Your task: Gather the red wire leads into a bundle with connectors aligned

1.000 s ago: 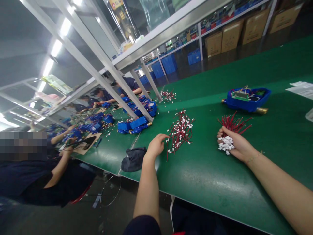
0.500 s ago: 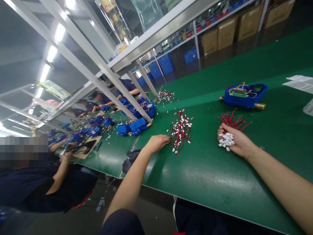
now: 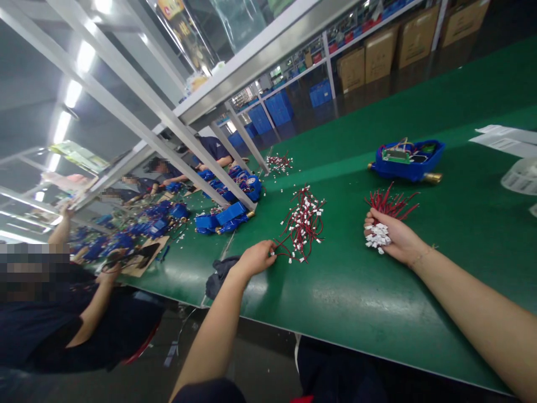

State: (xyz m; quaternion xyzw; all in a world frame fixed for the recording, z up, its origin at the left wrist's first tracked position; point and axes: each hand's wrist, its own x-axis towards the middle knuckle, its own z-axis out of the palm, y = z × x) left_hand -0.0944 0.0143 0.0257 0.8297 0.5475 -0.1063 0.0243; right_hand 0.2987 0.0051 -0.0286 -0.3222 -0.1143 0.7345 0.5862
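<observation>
My right hand (image 3: 400,239) is wrapped round a bundle of red-and-black wires (image 3: 388,204). Their white connectors (image 3: 377,236) poke out below my fingers and the loose wire ends fan out above. At the near left of a loose pile of the same wires (image 3: 305,221), my left hand (image 3: 258,258) pinches one connector wire (image 3: 282,247) by its white end. That wire still runs into the pile. Beyond my right hand sits an open blue housing (image 3: 409,161) with a green circuit board and brass fittings.
Shelf posts (image 3: 237,184) rise from the green table (image 3: 335,302) at left, beside blue housings (image 3: 229,218). A dark cloth (image 3: 218,277) lies at the near edge. Farther back is a second wire pile (image 3: 279,162). Papers (image 3: 505,140) and a clear tub (image 3: 520,176) are at right. Co-workers sit at left.
My left hand has drawn slightly left and away from the pile, pulling a wire by its white connector. My right hand keeps its bundle. The whole view has shifted a little.
</observation>
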